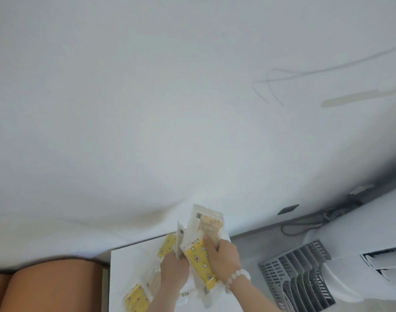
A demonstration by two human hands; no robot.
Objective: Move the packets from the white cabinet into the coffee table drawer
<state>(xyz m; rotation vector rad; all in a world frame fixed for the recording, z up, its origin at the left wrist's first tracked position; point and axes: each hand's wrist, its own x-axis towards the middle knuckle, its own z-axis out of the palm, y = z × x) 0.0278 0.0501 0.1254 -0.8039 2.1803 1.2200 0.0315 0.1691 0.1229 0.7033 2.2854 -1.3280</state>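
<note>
Several clear packets with yellow patterned ends lie on the white cabinet top (120,266) at the bottom of the head view. My right hand (224,257), with a white bead bracelet at the wrist, grips an upright packet (203,242) by its middle. My left hand (173,272) grips a second, thinner packet (180,235) just left of it. Another packet (167,246) lies flat behind my left hand, and one more packet (137,299) lies at the cabinet's near left. The coffee table drawer is not in view.
A white wall fills most of the view. A tan sofa arm (48,287) is to the left of the cabinet. A grey slatted rack (298,275) lies on the floor to the right, beside a white appliance (372,255) and dark cables (316,221).
</note>
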